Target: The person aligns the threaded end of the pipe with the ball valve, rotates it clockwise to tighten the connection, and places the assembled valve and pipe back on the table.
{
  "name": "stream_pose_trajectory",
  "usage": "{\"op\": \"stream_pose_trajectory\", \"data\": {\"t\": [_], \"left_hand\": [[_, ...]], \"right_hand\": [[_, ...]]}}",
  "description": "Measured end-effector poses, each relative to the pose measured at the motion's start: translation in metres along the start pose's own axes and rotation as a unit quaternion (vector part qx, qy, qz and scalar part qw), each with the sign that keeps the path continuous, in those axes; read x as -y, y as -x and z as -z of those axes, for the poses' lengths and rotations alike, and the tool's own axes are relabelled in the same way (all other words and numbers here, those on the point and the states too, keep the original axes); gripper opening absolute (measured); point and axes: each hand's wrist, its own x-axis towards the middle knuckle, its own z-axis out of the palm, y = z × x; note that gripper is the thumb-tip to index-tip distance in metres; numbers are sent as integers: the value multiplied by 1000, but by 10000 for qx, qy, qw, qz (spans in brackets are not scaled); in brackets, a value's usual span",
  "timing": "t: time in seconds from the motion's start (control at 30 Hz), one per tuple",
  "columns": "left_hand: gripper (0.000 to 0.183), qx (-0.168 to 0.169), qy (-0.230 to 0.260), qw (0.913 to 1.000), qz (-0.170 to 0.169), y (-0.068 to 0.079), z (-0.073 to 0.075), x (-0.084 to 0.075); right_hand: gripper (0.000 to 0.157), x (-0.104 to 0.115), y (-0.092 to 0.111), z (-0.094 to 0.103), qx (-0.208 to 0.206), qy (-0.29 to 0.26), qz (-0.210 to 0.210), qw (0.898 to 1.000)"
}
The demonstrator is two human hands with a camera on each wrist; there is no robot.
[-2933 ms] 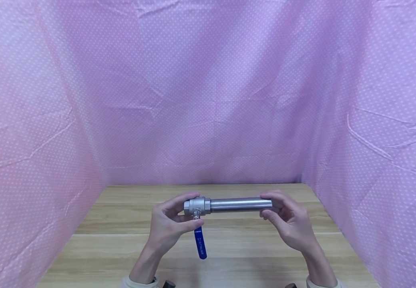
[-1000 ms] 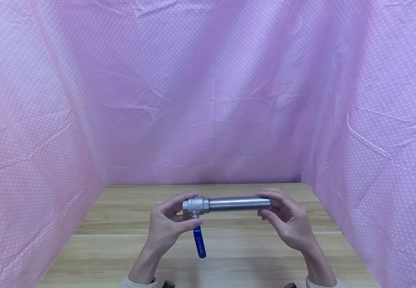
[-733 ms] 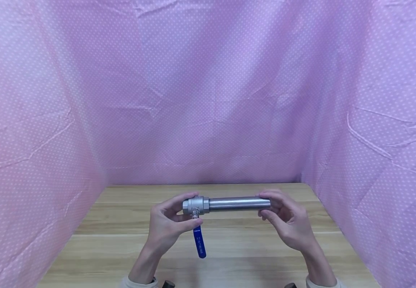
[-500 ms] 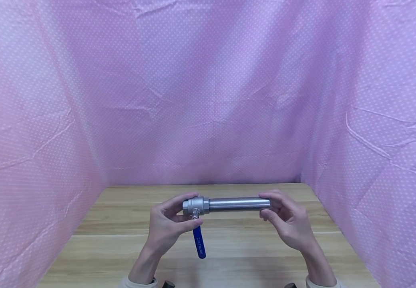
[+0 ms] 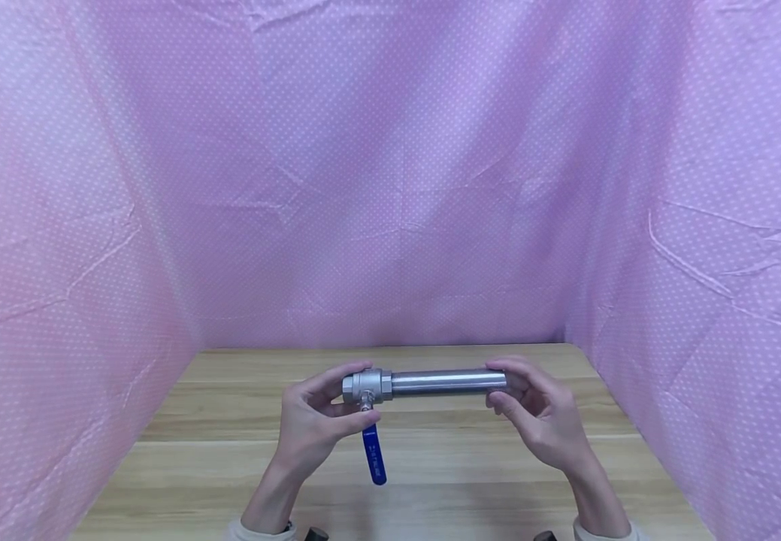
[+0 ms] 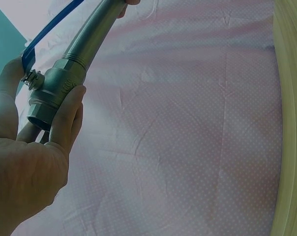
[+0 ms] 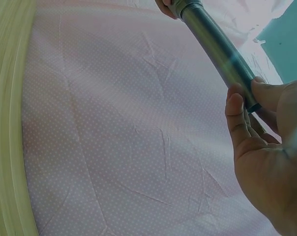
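My left hand (image 5: 312,421) grips a silver ball valve (image 5: 367,386) between thumb and fingers. The valve's blue lever handle (image 5: 375,455) points down toward me, crossing behind the thumb tip. A bare metal pipe (image 5: 449,382) is joined to the valve's right end, with some thread showing at the joint. At the pipe's free right end, the thumb and fingers of my right hand (image 5: 544,413) pinch it. Valve and pipe lie nearly level above the table. In the left wrist view the valve's outer end (image 6: 40,118) shows an open bore.
A light wood-grain table (image 5: 431,466) lies beneath both hands. Pink dotted cloth (image 5: 390,188) hangs at the back and both sides. Two dark rounded ends (image 5: 317,534) poke in at the bottom edge, one near each wrist.
Valve and pipe have shifted very slightly left since the oldest frame. The right fingers make small shifts at the pipe end; both hands keep their hold.
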Motion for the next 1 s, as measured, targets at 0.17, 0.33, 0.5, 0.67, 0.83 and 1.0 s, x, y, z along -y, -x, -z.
{"op": "stream_pose_trajectory", "data": {"t": [0.17,0.33,0.5,0.67,0.83,1.0], "left_hand": [[64,0,20,10000,36,0,1,0],[65,3,15,10000,71,0,1,0],[65,-3,4,10000,80,0,1,-1],[65,32,23,10000,3,0,1,0],[66,52,81,10000,-5,-2,1,2],[66,58,134,9999,54,-3,2,2]], "right_hand": [[61,0,-2,0,108,-301,135,9994],[61,-1,-2,-1,105,-325,253,9991],[60,-2,-2,-2,99,-349,350,9987],[58,-3,-1,-1,35,-169,303,9994],[56,-2,-1,-1,-37,63,189,9998],[55,-2,0,-1,-73,256,93,9996]]}}
